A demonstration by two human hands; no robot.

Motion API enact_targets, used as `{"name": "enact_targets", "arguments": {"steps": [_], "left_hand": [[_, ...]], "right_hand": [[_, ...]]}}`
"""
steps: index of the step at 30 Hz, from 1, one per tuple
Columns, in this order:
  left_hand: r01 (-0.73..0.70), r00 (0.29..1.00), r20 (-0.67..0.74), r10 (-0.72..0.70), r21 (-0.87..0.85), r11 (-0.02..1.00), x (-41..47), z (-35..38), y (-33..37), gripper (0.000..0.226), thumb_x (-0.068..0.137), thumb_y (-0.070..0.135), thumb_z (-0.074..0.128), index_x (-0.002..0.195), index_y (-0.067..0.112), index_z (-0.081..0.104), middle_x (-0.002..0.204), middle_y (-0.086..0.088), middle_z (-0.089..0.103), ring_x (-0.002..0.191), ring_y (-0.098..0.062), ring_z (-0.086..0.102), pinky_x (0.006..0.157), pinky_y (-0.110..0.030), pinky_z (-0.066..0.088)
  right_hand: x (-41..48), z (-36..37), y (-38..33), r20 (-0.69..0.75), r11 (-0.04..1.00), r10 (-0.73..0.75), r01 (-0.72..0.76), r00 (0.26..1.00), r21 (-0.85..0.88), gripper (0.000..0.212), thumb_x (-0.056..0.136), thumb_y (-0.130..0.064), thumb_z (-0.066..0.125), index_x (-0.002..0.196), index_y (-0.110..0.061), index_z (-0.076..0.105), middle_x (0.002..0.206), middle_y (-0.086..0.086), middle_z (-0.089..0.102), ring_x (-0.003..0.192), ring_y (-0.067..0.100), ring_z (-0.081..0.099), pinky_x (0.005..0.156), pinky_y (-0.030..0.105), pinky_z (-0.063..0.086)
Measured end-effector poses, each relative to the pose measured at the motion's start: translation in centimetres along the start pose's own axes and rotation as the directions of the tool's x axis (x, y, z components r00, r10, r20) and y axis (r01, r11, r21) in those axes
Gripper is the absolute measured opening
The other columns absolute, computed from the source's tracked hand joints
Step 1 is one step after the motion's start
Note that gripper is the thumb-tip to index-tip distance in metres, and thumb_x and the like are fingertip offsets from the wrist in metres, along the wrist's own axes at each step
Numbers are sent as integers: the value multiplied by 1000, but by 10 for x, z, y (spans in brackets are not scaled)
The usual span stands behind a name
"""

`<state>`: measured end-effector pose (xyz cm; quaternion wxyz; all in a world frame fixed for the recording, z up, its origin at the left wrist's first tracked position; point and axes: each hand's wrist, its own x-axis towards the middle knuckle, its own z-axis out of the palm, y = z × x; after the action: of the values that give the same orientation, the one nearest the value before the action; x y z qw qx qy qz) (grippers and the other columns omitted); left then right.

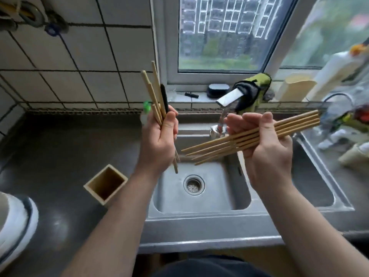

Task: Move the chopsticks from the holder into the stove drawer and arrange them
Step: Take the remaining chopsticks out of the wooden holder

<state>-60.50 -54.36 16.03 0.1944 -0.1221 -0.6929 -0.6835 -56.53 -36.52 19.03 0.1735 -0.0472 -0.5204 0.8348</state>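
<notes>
Chopsticks split above the sink: left hand clamped on an upright bundle, right hand clamped on a near-level bundle, holder emptied left of sink on desk; stove drawer unseen, direction unknown.

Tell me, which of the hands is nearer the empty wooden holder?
Left. The left hand is up and right of the wooden holder; the right hand is farther right, over the sink.

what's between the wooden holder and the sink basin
In the head view, only bare dark countertop and the sink's steel rim separate the empty holder from the basin; the left forearm crosses above that stretch.
</notes>
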Motion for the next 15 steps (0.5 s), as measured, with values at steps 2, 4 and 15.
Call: {"name": "enact_targets", "arguments": {"steps": [2, 4, 15], "left_hand": [[7, 998, 67, -6, -10, 1000, -19, 41, 5, 23, 102, 21, 43, 90, 35, 56, 68, 7, 49, 60, -15, 45, 57, -30, 41], [23, 988, 151, -17, -38, 999, -41, 84, 11, 17, 102, 20, 43, 92, 28, 55, 68, 4, 50, 60, -16, 45, 57, -31, 42], [105, 824, 565, -47, -71, 992, -210, 317, 43, 23, 99, 32, 45, 87, 14, 52, 63, 8, 51, 58, -19, 47, 57, -44, 42]], "right_hand": [[-11, -40, -19, -60, 999, -41, 40, 997, -29, 37, 103, -26, 38, 90, -7, 66, 90, 20, 74, 91, 38, 71, 86, 47, 56], [-25, -83, -39, -123, 996, -74, 67, 990, -60, 37, 103, -26, 38, 89, -7, 66, 91, 20, 74, 92, 36, 71, 87, 47, 56], [-138, -337, -130, -534, 969, -218, 117, 817, -217, 35, 103, -23, 39, 84, -8, 65, 87, 17, 75, 88, 30, 72, 90, 43, 56]]}}
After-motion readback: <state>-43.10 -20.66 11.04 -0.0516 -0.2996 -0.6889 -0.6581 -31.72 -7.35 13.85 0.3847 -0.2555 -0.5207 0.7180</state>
